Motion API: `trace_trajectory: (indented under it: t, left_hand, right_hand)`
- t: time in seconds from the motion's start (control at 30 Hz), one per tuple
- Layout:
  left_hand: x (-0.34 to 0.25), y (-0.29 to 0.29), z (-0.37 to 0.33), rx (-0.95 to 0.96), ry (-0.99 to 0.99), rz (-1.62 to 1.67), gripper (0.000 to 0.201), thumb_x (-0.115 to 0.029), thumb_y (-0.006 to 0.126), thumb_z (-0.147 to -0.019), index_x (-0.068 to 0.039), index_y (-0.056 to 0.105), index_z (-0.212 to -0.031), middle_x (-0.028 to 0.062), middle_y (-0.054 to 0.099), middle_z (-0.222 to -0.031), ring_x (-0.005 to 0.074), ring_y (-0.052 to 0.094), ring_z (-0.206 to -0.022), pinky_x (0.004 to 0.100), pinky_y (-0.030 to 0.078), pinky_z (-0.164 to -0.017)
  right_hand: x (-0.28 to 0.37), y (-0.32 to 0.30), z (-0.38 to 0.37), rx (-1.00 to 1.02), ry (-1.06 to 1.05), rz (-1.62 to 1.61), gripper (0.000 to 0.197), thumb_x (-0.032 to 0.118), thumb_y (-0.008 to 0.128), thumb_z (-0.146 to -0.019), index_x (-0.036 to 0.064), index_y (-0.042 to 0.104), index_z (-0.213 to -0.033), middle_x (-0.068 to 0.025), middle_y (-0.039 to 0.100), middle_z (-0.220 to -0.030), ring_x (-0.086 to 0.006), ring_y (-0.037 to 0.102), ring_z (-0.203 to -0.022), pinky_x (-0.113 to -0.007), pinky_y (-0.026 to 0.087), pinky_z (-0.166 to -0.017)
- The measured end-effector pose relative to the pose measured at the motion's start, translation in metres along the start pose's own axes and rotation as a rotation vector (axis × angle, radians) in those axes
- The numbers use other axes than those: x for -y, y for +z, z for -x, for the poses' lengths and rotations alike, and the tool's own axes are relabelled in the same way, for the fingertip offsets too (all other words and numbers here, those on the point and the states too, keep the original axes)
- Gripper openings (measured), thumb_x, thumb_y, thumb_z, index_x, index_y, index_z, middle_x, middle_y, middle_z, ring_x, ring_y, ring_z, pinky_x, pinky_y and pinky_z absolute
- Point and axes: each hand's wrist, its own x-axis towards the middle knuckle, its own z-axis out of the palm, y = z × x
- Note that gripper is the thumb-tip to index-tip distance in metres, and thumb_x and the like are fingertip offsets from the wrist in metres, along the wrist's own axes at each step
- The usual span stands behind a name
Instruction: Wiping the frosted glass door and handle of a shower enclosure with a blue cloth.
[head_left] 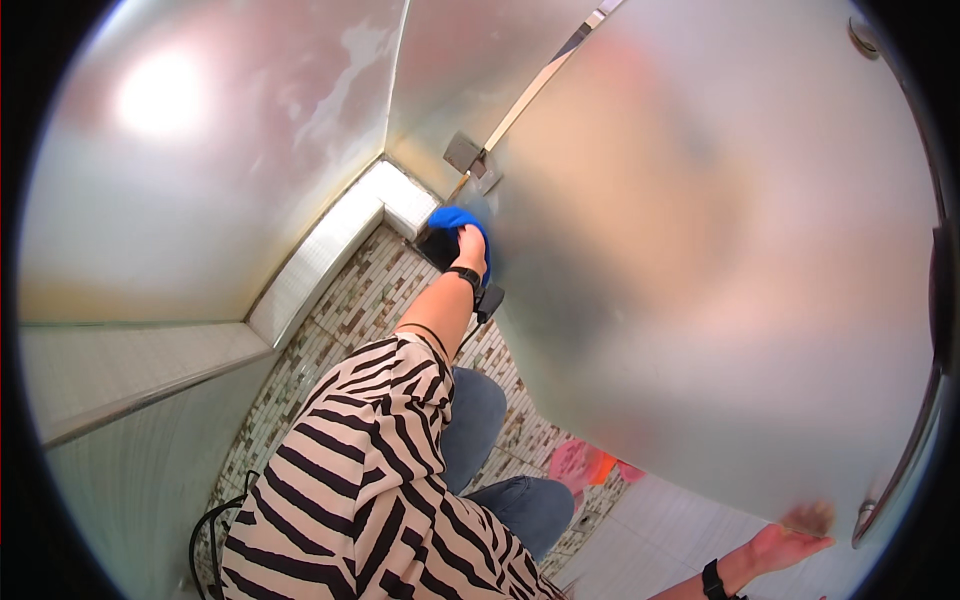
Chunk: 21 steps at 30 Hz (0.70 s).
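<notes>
My left hand reaches forward with a blue cloth gathered in its fingers. It is at the hinge-side edge of a frosted glass door, just below a square metal hinge. Part of the cloth hangs down beside the wrist. At the lower right, my right hand is closed around the door's opposite edge. Some of its fingers show only as a blur through the glass. Both wrists wear black bands.
A white tiled ledge runs below a fixed frosted panel on the left. Mosaic tiles cover the floor under me. Close to my left wrist hangs a small black device. Pink footwear shows below the door, and a long metal handle lines its right side.
</notes>
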Motion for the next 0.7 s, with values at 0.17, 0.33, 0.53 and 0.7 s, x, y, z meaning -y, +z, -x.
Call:
trace_trajectory:
  t: [0.17,0.33,0.53,0.7]
  left_hand:
    - [0.034,-0.003,0.043,0.037,-0.280,0.051,0.067,-0.050,0.024,-0.096,-0.002,0.045,-0.137,0.0118,0.046,-0.144,0.0256,0.044,-0.132,0.0386,0.030,-0.111]
    - [0.009,0.039,0.133,0.026,-0.285,0.045,0.048,-0.038,0.035,-0.094,-0.005,0.056,-0.121,0.0133,0.058,-0.130,0.0267,0.053,-0.120,0.0397,0.034,-0.108]
    - [-0.042,0.050,0.123,0.153,-0.251,0.011,0.055,-0.045,0.028,-0.099,-0.006,0.047,-0.133,0.0102,0.049,-0.140,0.0281,0.046,-0.127,0.0431,0.030,-0.111]
    - [0.030,0.006,0.092,0.122,0.061,0.090,0.072,-0.058,0.028,-0.098,-0.013,0.014,-0.153,0.0074,0.025,-0.157,0.0243,0.030,-0.140,0.0402,0.023,-0.114]
  right_hand:
    - [0.002,-0.027,-0.008,0.049,0.020,-0.043,0.048,0.042,0.036,-0.103,0.0041,0.057,-0.124,-0.0084,0.060,-0.124,-0.0231,0.054,-0.116,-0.041,0.041,-0.103]
    - [0.017,-0.055,-0.011,0.356,0.058,-0.148,0.046,0.041,0.039,-0.103,0.0046,0.057,-0.123,-0.0080,0.060,-0.122,-0.0232,0.055,-0.114,-0.042,0.041,-0.101]
    - [0.014,-0.014,0.006,0.299,0.081,-0.200,0.040,0.038,0.042,-0.102,0.0047,0.059,-0.118,-0.0076,0.060,-0.119,-0.0222,0.055,-0.109,-0.043,0.041,-0.101]
    - [0.009,-0.007,0.006,0.481,0.189,-0.350,0.044,0.038,0.041,-0.102,0.0007,0.060,-0.118,-0.0104,0.062,-0.123,-0.0255,0.055,-0.116,-0.044,0.039,-0.103]
